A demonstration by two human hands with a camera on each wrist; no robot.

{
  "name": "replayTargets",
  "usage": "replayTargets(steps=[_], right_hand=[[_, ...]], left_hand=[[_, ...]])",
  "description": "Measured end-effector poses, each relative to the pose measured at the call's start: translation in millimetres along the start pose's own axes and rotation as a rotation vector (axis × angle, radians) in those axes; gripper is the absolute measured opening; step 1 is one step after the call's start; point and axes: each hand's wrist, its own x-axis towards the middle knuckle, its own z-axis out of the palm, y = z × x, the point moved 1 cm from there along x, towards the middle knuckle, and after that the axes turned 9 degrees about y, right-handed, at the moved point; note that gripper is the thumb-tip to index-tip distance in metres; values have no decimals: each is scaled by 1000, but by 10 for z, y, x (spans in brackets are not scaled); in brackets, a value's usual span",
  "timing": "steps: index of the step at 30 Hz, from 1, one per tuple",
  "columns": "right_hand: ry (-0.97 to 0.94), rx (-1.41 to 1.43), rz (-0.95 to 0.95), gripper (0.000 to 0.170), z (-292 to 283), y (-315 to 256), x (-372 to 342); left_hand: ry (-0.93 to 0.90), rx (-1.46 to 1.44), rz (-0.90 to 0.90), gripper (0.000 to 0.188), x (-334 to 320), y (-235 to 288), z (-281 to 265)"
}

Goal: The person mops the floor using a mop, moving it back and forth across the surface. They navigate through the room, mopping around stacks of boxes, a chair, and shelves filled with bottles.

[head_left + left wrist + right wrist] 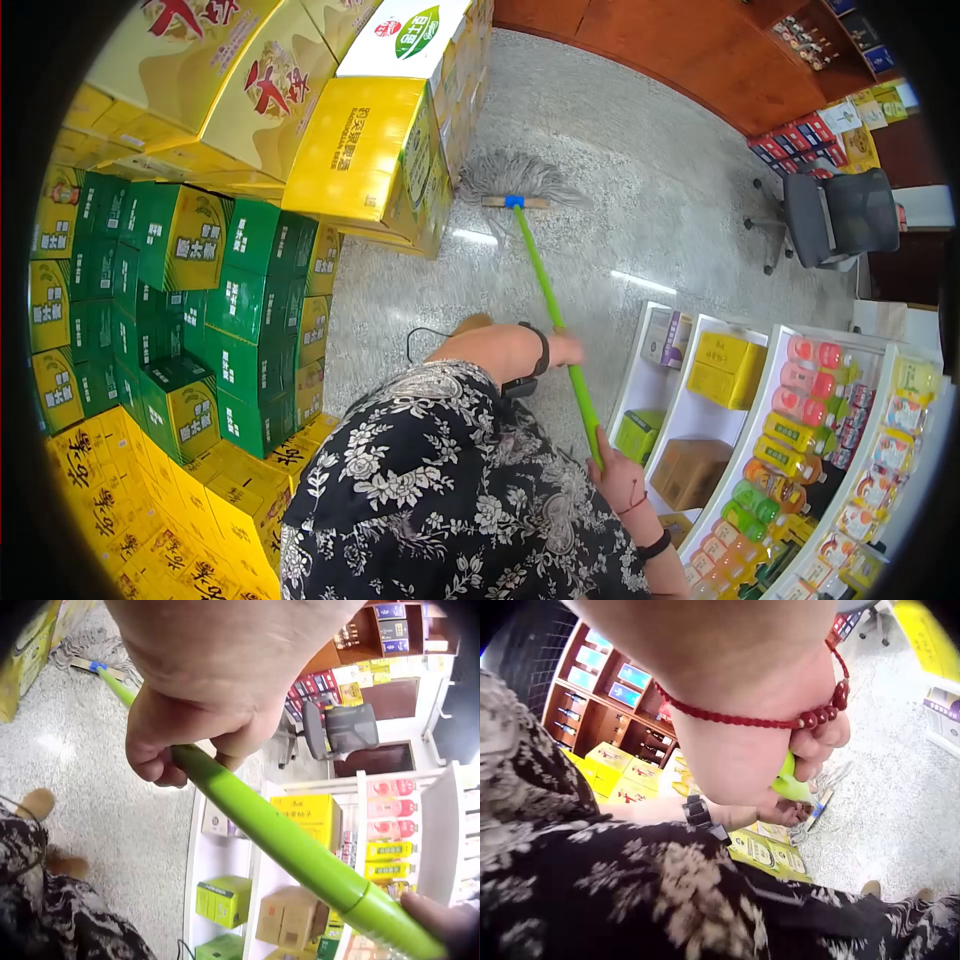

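Observation:
A mop with a bright green pole [545,280] reaches forward across the floor, its grey string head [525,178] spread flat near the stacked cartons. A blue clip joins the pole to the head. My left hand [565,350] grips the pole partway along; in the left wrist view its fingers [161,757] wrap round the green tube. Closer to my body, near the pole's top end, my right hand [618,480] holds on. The right wrist view has curled fingers [821,746] of that hand about the green handle, below a red beaded bracelet [735,718].
Yellow cartons [345,150] and green cartons [255,270] stand piled on the left, close to the mop head. White shelves [650,340] with bottles and boxes flank the right side. An office chair [835,215] is at the far right, and a wooden cabinet [640,60] lies ahead.

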Motion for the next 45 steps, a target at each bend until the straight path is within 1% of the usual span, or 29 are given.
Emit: replayTargets(steps=[2, 3, 5, 7, 10, 11, 12, 13, 15, 16, 18, 22, 24, 27, 28, 29, 30, 31, 32, 33, 35, 36, 37, 39, 40, 43, 45], right_hand=[[64, 69, 20, 58, 43, -45, 390], [64, 72, 20, 58, 60, -82, 607], [75, 64, 28, 60, 91, -130, 1054], [83, 72, 29, 62, 132, -143, 1469], [160, 88, -6, 62, 36, -229, 2031], [135, 75, 9, 61, 7, -262, 2175], [112, 63, 22, 61, -29, -286, 2311], [130, 62, 20, 61, -72, -306, 2432], [162, 92, -10, 61, -126, -365, 2584], [168, 93, -13, 61, -145, -390, 2653], [166, 107, -2, 61, -170, -444, 2747], [115, 89, 21, 60, -187, -582, 2776], [95, 70, 50, 58, -135, -620, 2723], [102, 89, 41, 57, -43, -650, 2500], [108, 86, 36, 57, -1, -646, 2389], [147, 98, 22, 57, 57, -639, 2253], [184, 111, 7, 58, 113, -637, 2088], [191, 109, -2, 58, 165, -631, 1882], [156, 120, 3, 59, 220, -617, 1659], [122, 133, 8, 60, 275, -607, 1443], [100, 116, 16, 61, 381, -603, 942], [110, 114, 8, 61, 446, -578, 704], [102, 124, 13, 60, 525, -544, 431], [90, 134, 12, 60, 611, -489, -92], [95, 147, 12, 59, 629, -478, -349], [93, 189, 17, 58, 787, -380, -1089], [41, 157, 60, 57, 845, -356, -1532]], left_hand=[[57, 439, 214, 23, 329, -160, -301], [55, 440, 213, 23, 415, -200, -522], [108, 597, 207, 25, 591, -264, -946], [123, 594, 195, 27, 726, -403, -1232], [211, 613, 172, 32, 914, -540, -1799], [246, 623, 164, 33, 955, -561, -1979], [248, 830, 269, 48, 1536, -955, -1878], [262, 843, 271, 48, 1518, -924, -2019], [623, 7, -196, 48, 1276, -836, -2261], [629, 10, -195, 48, 1177, -772, -2406], [450, 24, -263, 37, 1048, -693, -2620], [480, 34, -269, 40, 1818, -1199, -2369], [503, 41, -276, 43, 2117, -1438, -2082], [541, 52, -282, 48, 2527, -1725, -1747], [549, 52, -280, 48, 2313, -1650, -1726], [504, 454, -36, 32, 1887, -1480, -1722], [438, 852, 211, 21, 1581, -1370, -1626], [381, 801, 221, 21, 1493, -1356, -1414], [328, 752, 231, 21, 1409, -1337, -1213], [342, 759, 224, 21, 1190, -1251, -1083], [300, 791, 285, 22, 385, -872, -709], [286, 810, 316, 22, 88, -716, -558], [293, 813, 315, 22, -87, -625, -355], [177, 825, 246, 21, -389, -496, 109], [176, 826, 238, 21, -528, -470, 367], [216, 149, -30, 22, -861, -399, 1093], [232, -302, -194, 25, -1069, -345, 1446]])
